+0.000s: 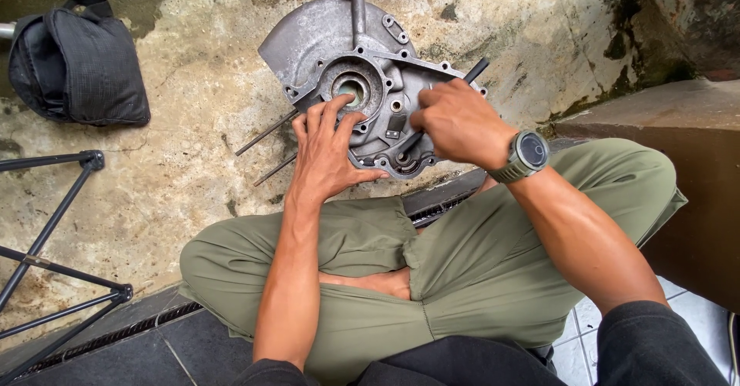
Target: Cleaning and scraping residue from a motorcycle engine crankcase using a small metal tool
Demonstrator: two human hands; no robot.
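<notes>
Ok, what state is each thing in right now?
Engine casing: flat on the concrete floor, open face up.
Left hand: spread on the casing, fingers by the round bore.
Right hand: closed around a dark tool.
Black bag: lying shut.

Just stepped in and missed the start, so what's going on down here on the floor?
A person sits cross-legged on the stained concrete floor over a grey metal engine casing. The left hand lies flat on the casing beside its round bearing hole. The right hand, a watch on its wrist, holds a dark rod-like tool against the casing. A black bag lies apart.
</notes>
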